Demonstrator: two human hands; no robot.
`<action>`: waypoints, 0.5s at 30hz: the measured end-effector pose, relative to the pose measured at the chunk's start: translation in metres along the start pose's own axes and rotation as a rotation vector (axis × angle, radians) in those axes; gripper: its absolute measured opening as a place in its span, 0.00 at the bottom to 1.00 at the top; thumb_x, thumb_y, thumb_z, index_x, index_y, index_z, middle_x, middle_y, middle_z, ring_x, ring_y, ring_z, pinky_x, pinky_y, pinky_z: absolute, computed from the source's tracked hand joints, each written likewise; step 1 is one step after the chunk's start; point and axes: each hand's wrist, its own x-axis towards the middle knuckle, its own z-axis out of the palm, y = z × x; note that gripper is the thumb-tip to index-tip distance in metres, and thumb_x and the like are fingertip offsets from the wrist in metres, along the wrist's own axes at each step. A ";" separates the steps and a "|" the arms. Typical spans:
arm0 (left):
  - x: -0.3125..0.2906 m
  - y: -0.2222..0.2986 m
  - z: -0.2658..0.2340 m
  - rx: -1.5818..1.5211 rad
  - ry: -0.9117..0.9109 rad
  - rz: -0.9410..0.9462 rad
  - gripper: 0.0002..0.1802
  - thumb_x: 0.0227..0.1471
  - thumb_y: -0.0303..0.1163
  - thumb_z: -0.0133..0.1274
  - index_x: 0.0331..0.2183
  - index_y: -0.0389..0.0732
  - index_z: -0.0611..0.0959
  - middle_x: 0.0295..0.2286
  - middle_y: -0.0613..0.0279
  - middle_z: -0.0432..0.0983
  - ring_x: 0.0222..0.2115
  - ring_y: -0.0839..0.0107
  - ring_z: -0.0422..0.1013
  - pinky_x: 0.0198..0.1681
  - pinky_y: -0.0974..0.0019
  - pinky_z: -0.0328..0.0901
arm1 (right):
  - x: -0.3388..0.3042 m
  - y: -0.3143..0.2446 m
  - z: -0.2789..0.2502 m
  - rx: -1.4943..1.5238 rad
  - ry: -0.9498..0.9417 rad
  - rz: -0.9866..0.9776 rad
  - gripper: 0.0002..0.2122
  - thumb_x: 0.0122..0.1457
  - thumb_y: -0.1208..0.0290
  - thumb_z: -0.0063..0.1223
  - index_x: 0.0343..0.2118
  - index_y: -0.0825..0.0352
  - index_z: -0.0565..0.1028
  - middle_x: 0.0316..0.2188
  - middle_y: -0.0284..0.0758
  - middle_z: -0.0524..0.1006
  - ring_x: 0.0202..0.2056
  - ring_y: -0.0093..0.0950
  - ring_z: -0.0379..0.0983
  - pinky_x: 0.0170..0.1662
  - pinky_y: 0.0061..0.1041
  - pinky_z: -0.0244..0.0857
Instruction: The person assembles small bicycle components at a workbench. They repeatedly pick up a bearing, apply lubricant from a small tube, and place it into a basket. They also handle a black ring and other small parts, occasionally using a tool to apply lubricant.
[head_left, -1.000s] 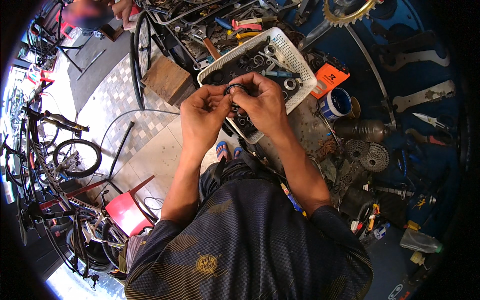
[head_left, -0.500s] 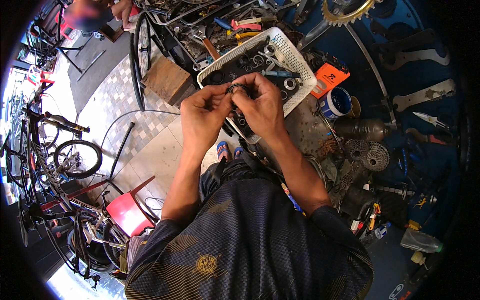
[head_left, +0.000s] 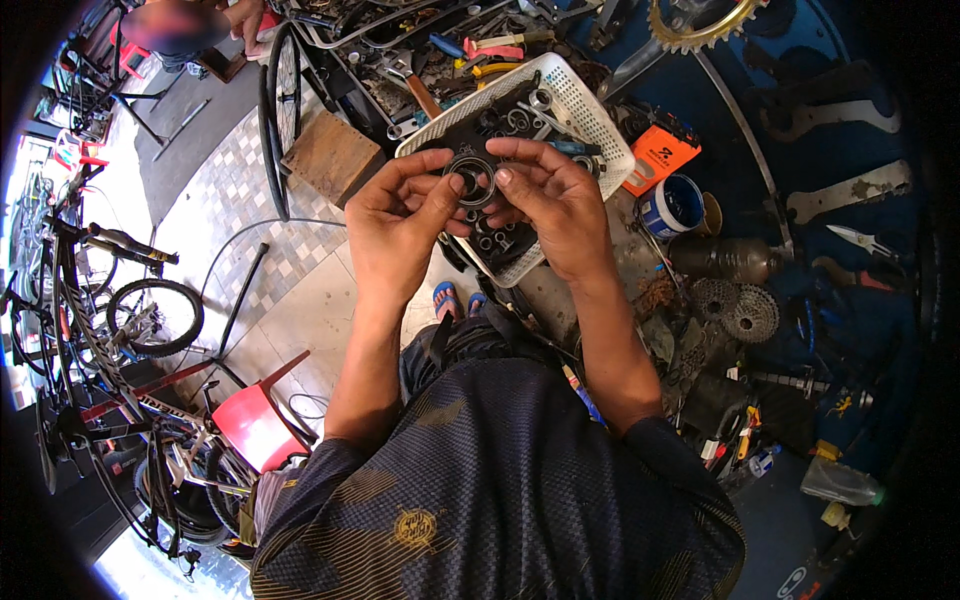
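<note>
A dark, round bearing with a shiny inner ring is held up between my two hands, its flat face turned up. My left hand pinches its left edge between thumb and fingers. On the opposite edge, the thumb and fingertips of my right hand grip the same bearing. Below both hands stands a cream perforated plastic basket. Metal rings, small bearings and a blue-handled tool lie in it, partly covered by my hands.
A wooden block stands left of the basket. To its right are an orange box and a blue-and-white tub. Loose tools crowd the far side; cassette sprockets lie right. Bicycles and a red chair are left. Another person sits far left.
My hands have spread apart slightly, and the right hand has shifted right. The bearing has turned from nearly edge-on to face up, with its ring now showing between the fingers.
</note>
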 end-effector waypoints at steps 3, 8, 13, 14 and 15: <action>0.000 0.003 0.000 -0.069 -0.020 -0.038 0.17 0.57 0.23 0.61 0.48 0.29 0.81 0.30 0.56 0.82 0.26 0.73 0.78 0.27 0.71 0.76 | -0.002 -0.003 0.001 -0.007 0.014 -0.031 0.14 0.65 0.73 0.57 0.52 0.71 0.75 0.38 0.37 0.82 0.31 0.22 0.80 0.34 0.20 0.78; -0.001 0.005 0.000 -0.123 -0.050 -0.091 0.18 0.57 0.23 0.60 0.50 0.29 0.80 0.31 0.55 0.82 0.26 0.72 0.79 0.26 0.70 0.77 | -0.003 -0.006 0.003 -0.021 0.026 -0.043 0.12 0.65 0.73 0.57 0.49 0.71 0.77 0.37 0.37 0.83 0.31 0.22 0.80 0.33 0.20 0.77; -0.002 0.003 0.003 -0.063 -0.045 -0.079 0.17 0.58 0.23 0.58 0.50 0.30 0.80 0.30 0.57 0.81 0.24 0.74 0.77 0.25 0.72 0.75 | -0.005 -0.005 0.004 -0.042 0.025 -0.059 0.12 0.65 0.73 0.57 0.48 0.72 0.78 0.37 0.37 0.83 0.30 0.21 0.80 0.34 0.19 0.77; -0.002 0.003 0.004 -0.034 -0.045 -0.036 0.17 0.58 0.22 0.58 0.49 0.30 0.80 0.30 0.57 0.81 0.23 0.75 0.77 0.24 0.72 0.74 | -0.005 -0.005 0.004 -0.058 0.025 -0.065 0.12 0.65 0.73 0.57 0.48 0.72 0.78 0.37 0.37 0.83 0.30 0.21 0.80 0.34 0.20 0.77; -0.003 0.003 0.005 0.006 -0.034 -0.019 0.16 0.58 0.22 0.58 0.49 0.30 0.81 0.29 0.58 0.81 0.22 0.76 0.76 0.23 0.73 0.73 | -0.006 -0.005 0.004 -0.061 0.025 -0.068 0.12 0.65 0.73 0.57 0.48 0.72 0.78 0.37 0.37 0.83 0.30 0.21 0.80 0.34 0.20 0.77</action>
